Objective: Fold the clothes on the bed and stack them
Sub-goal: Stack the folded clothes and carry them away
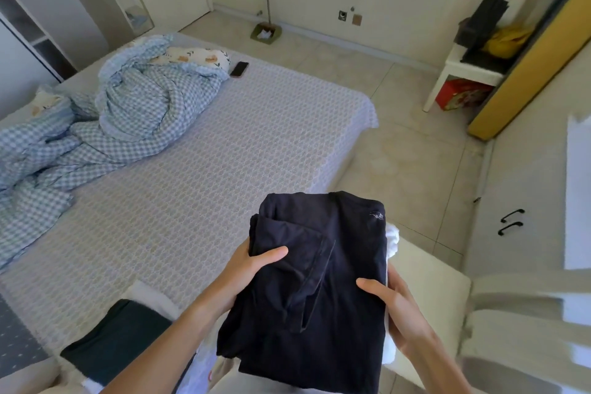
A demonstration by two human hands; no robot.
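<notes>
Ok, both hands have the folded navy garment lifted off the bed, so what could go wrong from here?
1. The left hand and right hand grip only the side edges of the navy garment; its unsupported lower half sags and may unfold.
2. A white cloth sits pinched beneath it on the right and could slip out.
3. The dark green folded garment lies close to the bed edge; a careless set-down might push that stack off.

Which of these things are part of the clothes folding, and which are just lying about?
Part of the job:
- dark garment, folded, gripped by left hand and right hand
- white cloth beneath it
- dark folded clothes at the bed's near edge
- bed

Lying about:
- checked duvet
- phone
- dustpan
- white stool
</notes>
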